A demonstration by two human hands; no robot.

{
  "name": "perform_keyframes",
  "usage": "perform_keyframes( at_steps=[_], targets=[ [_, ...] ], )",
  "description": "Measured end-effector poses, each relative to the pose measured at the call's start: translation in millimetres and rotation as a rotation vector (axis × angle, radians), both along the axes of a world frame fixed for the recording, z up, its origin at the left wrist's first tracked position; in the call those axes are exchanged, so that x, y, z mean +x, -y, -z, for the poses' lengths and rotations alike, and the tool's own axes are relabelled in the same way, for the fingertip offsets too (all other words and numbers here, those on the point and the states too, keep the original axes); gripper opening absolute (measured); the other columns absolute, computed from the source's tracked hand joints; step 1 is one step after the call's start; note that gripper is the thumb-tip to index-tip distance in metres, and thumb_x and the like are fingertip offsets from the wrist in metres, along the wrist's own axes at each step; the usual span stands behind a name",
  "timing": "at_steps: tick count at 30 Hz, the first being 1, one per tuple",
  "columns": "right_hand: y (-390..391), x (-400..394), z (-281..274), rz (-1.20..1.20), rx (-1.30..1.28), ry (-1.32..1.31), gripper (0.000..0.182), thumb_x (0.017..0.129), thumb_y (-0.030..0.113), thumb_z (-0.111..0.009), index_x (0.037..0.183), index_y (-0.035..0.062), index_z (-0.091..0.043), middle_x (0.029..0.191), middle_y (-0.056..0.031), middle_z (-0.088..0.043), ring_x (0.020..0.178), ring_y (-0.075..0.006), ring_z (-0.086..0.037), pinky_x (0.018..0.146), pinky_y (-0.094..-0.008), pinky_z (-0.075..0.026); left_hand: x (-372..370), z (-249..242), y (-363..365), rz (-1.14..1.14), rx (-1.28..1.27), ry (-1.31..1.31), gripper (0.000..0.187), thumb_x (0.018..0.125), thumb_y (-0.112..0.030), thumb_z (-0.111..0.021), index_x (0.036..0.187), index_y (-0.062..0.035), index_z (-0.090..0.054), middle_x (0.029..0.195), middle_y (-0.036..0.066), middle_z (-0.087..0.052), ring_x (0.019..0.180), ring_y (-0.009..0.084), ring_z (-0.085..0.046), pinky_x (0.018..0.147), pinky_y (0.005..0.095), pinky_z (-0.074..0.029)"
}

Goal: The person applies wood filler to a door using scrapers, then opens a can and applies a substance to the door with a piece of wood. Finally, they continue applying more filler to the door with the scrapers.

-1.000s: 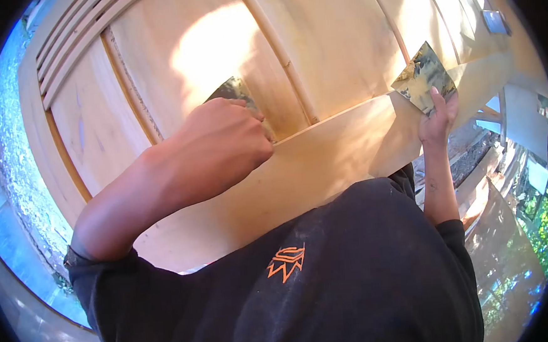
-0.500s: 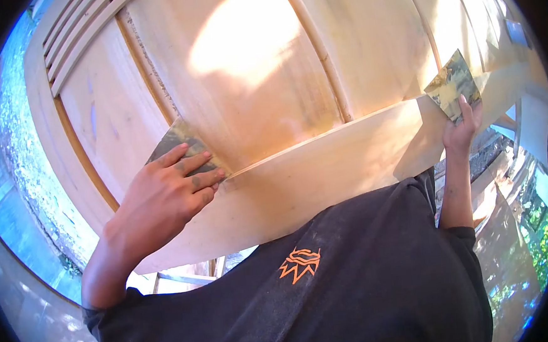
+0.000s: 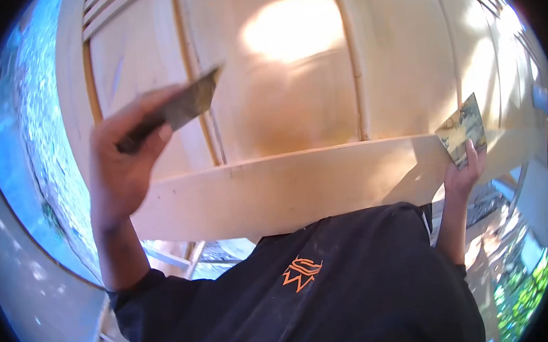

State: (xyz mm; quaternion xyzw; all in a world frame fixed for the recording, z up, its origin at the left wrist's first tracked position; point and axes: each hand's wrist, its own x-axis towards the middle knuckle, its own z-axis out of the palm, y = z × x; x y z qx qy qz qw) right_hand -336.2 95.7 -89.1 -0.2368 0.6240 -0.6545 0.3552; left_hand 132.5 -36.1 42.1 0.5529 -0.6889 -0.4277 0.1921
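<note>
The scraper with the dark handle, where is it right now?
In the head view, the scraper is at upper left, held up in the left hand, its blade tip by the wooden door.

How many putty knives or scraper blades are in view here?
2. One scraper blade is in the left hand, raised by the wooden door; the other blade is in the right hand at the door's right edge.

pale tan wood door (image 3: 295, 107); grey-brown smeared scrapers (image 3: 188, 104) (image 3: 463, 131); black shirt (image 3: 306, 294), orange logo (image 3: 302, 273).
</note>
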Motion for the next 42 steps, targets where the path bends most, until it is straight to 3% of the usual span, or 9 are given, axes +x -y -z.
perform_keyframes(
  at_steps=[4, 9, 17, 27, 32, 35, 38, 40, 42],
  targets=[
    [18.1, 1.7, -1.2, -0.255, -0.041, 0.071, 0.042, 0.091, 0.001, -0.047, 0.131, -0.006, -0.038, 0.123, -0.0181, -0.052, 0.111, -0.0246, -0.056, 0.096, -0.0375, -0.046, -4.7, 4.5, -22.6, -0.489, 0.023, -0.277, 0.031, 0.081, 0.006, -0.059, 0.111, 0.003, -0.064, 0.099, 0.013, -0.069, 0.084, 0.0165, -0.067, 0.079, 0.0285, -0.052],
    [62.8, 17.4, -2.3, -0.66, -0.088, 0.129, 0.042, 0.092, 0.001, -0.045, 0.131, -0.0089, -0.036, 0.125, -0.0197, -0.051, 0.116, -0.0265, -0.054, 0.099, -0.0376, -0.045, -57.6, -2.1, -74.0, -0.508, -0.069, -1.019, 0.046, 0.075, 0.008, -0.061, 0.12, 0.0072, -0.055, 0.108, 0.015, -0.066, 0.094, 0.0217, -0.066, 0.089, 0.0337, -0.052],
    [18.4, -31.3, -13.8, -0.846, -0.051, 0.215, 0.046, 0.09, 0.004, -0.048, 0.133, -0.0068, -0.035, 0.124, -0.0194, -0.051, 0.116, -0.0268, -0.053, 0.098, -0.0374, -0.045, -61.4, 9.6, -214.9, -0.766, -0.211, -0.971, 0.034, 0.085, 0.006, -0.054, 0.118, 0.0074, -0.057, 0.113, 0.018, -0.064, 0.106, 0.0299, -0.062, 0.099, 0.042, -0.047],
    [-33.3, -161.2, -15.4, -0.733, 0.071, 0.182, 0.041, 0.093, 0.009, -0.047, 0.132, -0.0045, -0.042, 0.116, -0.0163, -0.057, 0.104, -0.0222, -0.061, 0.091, -0.0341, -0.051, -239.6, 54.6, -380.8, -1.206, -0.57, -1.179, 0.046, 0.088, 0.002, -0.054, 0.133, 0.0061, -0.044, 0.126, 0.021, -0.057, 0.114, 0.0319, -0.059, 0.099, 0.0475, -0.047],
    [-38.3, -184.3, -7.5, -0.989, 0.137, 0.307, 0.032, 0.093, 0.01, -0.048, 0.124, 0.0024, -0.048, 0.111, -0.0103, -0.06, 0.101, -0.0207, -0.061, 0.088, -0.0332, -0.051, -316.4, 93.7, -412.2, -1.652, -0.427, -0.791, 0.055, 0.081, 0.005, -0.062, 0.132, 0.0016, -0.043, 0.122, 0.015, -0.054, 0.109, 0.0239, -0.057, 0.098, 0.0371, -0.047],
    [-56.9, -132.7, -35.0, -0.992, 0.255, 0.248, 0.021, 0.094, 0.012, -0.048, 0.113, 0.0052, -0.053, 0.099, -0.007, -0.059, 0.086, -0.0183, -0.059, 0.07, -0.0319, -0.051, -347.2, 104.0, -414.4, -1.557, -0.42, -0.31, 0.057, 0.082, 0.003, -0.064, 0.133, -0.0028, -0.042, 0.131, 0.012, -0.045, 0.12, 0.0227, -0.045, 0.102, 0.0353, -0.037],
    [-61.0, -111.2, -64.0, -1.243, 0.249, -0.409, 0.014, 0.088, 0.013, -0.056, 0.097, 0.0028, -0.054, 0.085, -0.0049, -0.055, 0.072, -0.0107, -0.049, 0.053, -0.0312, -0.038, -369.6, 83.9, -396.1, -1.457, -0.378, -0.376, 0.049, 0.082, -0.002, -0.067, 0.128, -0.0026, -0.049, 0.125, 0.011, -0.051, 0.111, 0.0217, -0.051, 0.095, 0.034, -0.043],
    [-68.6, -95.7, -64.4, -1.213, 0.171, -0.075, 0.042, 0.09, 0.022, -0.062, 0.121, -0.0003, -0.044, 0.099, -0.0108, -0.057, 0.089, -0.0175, -0.055, 0.077, -0.0349, -0.048, -363.2, 82.6, -393.2, -1.185, -0.466, -0.07, 0.029, 0.082, 0.007, -0.062, 0.11, 0.0001, -0.063, 0.093, 0.007, -0.065, 0.091, 0.0188, -0.061, 0.086, 0.0294, -0.048],
    [-70.6, -85.2, -53.6, -1.233, -0.102, 0.353, 0.056, 0.086, 0.01, -0.067, 0.131, 0.0007, -0.035, 0.106, -0.0119, -0.055, 0.095, -0.0152, -0.057, 0.08, -0.0295, -0.05, -365.9, 62.5, -379.9, -1.083, -0.311, -0.211, 0.015, 0.083, 0.007, -0.061, 0.094, 0.0017, -0.068, 0.093, 0.008, -0.067, 0.089, 0.0171, -0.062, 0.083, 0.0279, -0.048]
  ],
)
